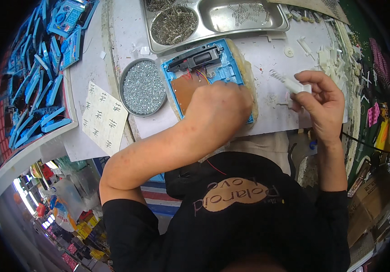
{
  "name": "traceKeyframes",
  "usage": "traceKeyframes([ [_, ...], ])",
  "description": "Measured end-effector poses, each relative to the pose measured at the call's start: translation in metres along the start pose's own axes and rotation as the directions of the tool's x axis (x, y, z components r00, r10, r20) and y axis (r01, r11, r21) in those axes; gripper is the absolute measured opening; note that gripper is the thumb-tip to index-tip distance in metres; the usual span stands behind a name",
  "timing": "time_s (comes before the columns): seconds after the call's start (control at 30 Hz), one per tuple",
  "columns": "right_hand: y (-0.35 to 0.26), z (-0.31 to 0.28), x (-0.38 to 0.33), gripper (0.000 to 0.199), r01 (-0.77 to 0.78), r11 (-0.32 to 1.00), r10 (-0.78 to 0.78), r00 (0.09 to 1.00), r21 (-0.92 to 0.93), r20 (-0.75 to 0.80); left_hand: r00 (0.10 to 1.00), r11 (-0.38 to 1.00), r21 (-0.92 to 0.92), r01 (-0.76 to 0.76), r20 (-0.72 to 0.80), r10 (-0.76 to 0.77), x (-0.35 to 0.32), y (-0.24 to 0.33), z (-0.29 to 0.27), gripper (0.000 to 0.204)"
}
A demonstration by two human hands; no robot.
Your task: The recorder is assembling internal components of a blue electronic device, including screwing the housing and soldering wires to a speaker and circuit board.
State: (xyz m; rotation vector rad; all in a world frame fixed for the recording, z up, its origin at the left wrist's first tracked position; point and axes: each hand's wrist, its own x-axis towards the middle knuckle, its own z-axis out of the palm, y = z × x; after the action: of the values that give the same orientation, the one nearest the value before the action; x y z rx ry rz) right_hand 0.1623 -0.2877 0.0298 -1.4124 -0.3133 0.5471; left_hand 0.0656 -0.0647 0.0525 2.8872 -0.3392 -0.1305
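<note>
A blue plastic housing (231, 56) rests on the table in front of me, with a brown circuit board (183, 88), a black module (199, 59) and thin coloured wires inside. My left hand (222, 104) is closed over the lower right of the housing; its fingertips, and whatever they may hold, are hidden. To the right, my right hand (324, 97) pinches a small white plastic part (298, 86) between thumb and fingers, above the table. A thin coil spring (278, 76) sticks out from that part's far end.
Left of the housing stands a round grey dish (121, 88) of small silvery screws. A steel tray (199, 35) with springs lies at the back. Many blue housings (34, 88) are piled far left. Loose white plastic parts (333, 63) lie at right, and a marked paper sheet (104, 115) at left.
</note>
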Motion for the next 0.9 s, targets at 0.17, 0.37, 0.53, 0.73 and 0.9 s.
traceKeyframes([
  [0.17, 0.008, 0.012, 0.015, 0.027, 0.422, 0.784, -0.326, 0.904, -0.455, 0.277, 0.896, 0.983, -0.168, -0.073, -0.443, -0.009, -0.034, -0.032, 0.013, 0.010],
  [0.37, -0.006, 0.040, 0.046, 0.030, 0.714, 0.418, -0.420, 0.700, -0.561, 0.578, 0.766, 0.945, -0.325, 0.049, -0.595, -0.244, -0.045, -0.040, 0.039, 0.012],
  [0.53, -0.013, 0.058, 0.060, 0.028, 0.805, 0.256, -0.369, 0.593, -0.535, 0.716, 0.749, 0.886, -0.463, 0.032, -0.576, -0.328, -0.043, -0.042, 0.050, 0.012],
  [0.73, -0.010, 0.066, 0.069, 0.028, 0.831, 0.286, -0.303, 0.550, -0.477, 0.778, 0.748, 0.841, -0.540, 0.026, -0.548, -0.375, -0.044, -0.042, 0.052, 0.013],
  [0.9, 0.026, 0.047, 0.077, 0.030, 0.792, 0.491, -0.420, 0.581, -0.364, 0.697, 0.774, 0.885, -0.465, -0.033, -0.572, -0.272, -0.046, -0.046, 0.050, 0.007],
])
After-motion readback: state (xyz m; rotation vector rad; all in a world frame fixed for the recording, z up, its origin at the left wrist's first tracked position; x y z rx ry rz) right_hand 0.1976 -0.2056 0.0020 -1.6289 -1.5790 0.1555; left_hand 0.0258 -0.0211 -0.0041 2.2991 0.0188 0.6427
